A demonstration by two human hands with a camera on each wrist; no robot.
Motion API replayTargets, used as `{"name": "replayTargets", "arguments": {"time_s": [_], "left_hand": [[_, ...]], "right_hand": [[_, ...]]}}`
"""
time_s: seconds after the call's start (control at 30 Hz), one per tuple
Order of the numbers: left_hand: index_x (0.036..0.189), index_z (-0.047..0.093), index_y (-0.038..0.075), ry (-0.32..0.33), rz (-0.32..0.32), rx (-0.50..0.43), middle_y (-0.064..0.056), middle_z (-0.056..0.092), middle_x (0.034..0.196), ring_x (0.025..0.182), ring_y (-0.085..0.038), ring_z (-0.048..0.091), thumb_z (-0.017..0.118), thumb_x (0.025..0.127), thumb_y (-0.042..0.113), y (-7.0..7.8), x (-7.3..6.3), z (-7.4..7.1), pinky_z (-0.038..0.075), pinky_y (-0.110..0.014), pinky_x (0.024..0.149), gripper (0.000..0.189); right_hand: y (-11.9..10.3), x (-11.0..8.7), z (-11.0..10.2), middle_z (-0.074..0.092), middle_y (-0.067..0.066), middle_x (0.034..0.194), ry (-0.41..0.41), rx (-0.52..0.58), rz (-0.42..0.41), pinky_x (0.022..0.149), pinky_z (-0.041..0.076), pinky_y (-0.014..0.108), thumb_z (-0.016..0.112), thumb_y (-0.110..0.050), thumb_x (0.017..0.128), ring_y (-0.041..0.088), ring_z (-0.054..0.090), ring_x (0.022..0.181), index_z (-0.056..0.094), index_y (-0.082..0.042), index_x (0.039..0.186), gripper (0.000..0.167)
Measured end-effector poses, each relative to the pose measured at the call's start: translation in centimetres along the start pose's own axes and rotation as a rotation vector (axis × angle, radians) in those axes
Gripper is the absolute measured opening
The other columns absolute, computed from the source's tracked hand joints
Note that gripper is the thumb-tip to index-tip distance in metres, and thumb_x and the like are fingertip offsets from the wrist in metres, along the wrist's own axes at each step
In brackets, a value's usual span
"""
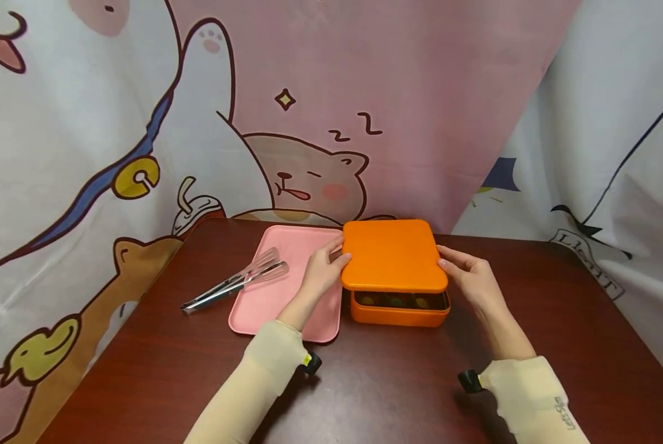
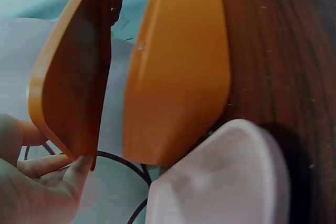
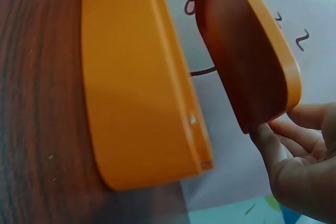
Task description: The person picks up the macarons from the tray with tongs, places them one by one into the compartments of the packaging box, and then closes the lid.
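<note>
An orange lid [image 1: 393, 256] hangs over an orange box [image 1: 400, 316], and both wrist views show a gap between the two. My left hand [image 1: 322, 271] grips the lid's left edge between thumb and fingers. On the opposite edge, my right hand [image 1: 472, 274] pinches the lid the same way. Through the front opening several small round things show dimly inside the box; most of its inside is hidden under the lid. The lid's hollow underside [image 2: 79, 72] faces the box [image 2: 178, 72] in the left wrist view.
Left of the box lies a pink tray [image 1: 270, 296], partly behind my left forearm. Metal tongs [image 1: 237, 283] rest across the tray's left edge, their handles on the dark wooden table [image 1: 375, 388]. A printed curtain [image 1: 420, 111] hangs right behind the table's far edge.
</note>
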State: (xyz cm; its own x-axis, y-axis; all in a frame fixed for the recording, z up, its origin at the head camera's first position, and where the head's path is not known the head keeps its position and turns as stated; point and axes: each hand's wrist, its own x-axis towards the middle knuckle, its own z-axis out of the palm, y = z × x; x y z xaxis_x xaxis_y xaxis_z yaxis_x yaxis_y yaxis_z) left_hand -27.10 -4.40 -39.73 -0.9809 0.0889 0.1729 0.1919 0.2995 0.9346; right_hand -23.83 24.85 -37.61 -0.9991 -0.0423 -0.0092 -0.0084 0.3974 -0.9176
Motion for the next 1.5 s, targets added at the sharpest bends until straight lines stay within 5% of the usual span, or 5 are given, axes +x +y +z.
{"name": "replayTargets", "arguments": {"time_s": [0.17,0.47,0.8,1.5], "left_hand": [[0.146,0.045,-0.003,-0.047,0.015,0.082,-0.021,0.05,0.148,0.131,-0.034,0.056,0.059,0.099,0.01,-0.6,0.0,0.8,0.045,-0.043,0.108,0.051],[0.151,0.036,-0.004,-0.145,-0.026,0.174,-0.019,0.039,0.157,0.141,-0.03,0.044,0.059,0.099,0.009,-1.6,-0.3,1.7,0.041,-0.041,0.111,0.058],[0.15,0.037,-0.004,-0.146,0.015,0.275,-0.019,0.037,0.158,0.148,-0.03,0.034,0.059,0.1,0.015,-1.3,-1.0,2.2,0.027,-0.043,0.122,0.058],[0.15,0.036,-0.004,-0.219,0.076,0.414,-0.017,0.032,0.161,0.149,-0.03,0.032,0.058,0.101,0.02,-1.7,-1.1,2.1,0.026,-0.043,0.122,0.06]], "right_hand": [[1.0,0.2,0.0,0.045,0.016,0.154,0.007,-0.059,0.019,0.102,0.047,0.022,0.05,-0.036,0.104,0.028,0.047,0.136,0.042,-0.01,0.152,0.055],[2.9,0.3,0.5,0.04,0.022,0.156,0.025,-0.131,0.029,0.115,0.032,0.057,0.054,-0.028,0.104,0.041,0.035,0.145,0.042,-0.007,0.151,0.053],[3.0,-0.1,0.4,0.042,0.024,0.153,0.062,-0.228,0.005,0.115,0.029,0.059,0.056,-0.022,0.102,0.044,0.034,0.144,0.045,-0.006,0.149,0.05],[4.5,-0.4,0.7,0.044,0.027,0.149,0.059,-0.325,-0.03,0.113,0.029,0.063,0.057,-0.02,0.102,0.048,0.037,0.141,0.046,-0.005,0.148,0.049]]}}
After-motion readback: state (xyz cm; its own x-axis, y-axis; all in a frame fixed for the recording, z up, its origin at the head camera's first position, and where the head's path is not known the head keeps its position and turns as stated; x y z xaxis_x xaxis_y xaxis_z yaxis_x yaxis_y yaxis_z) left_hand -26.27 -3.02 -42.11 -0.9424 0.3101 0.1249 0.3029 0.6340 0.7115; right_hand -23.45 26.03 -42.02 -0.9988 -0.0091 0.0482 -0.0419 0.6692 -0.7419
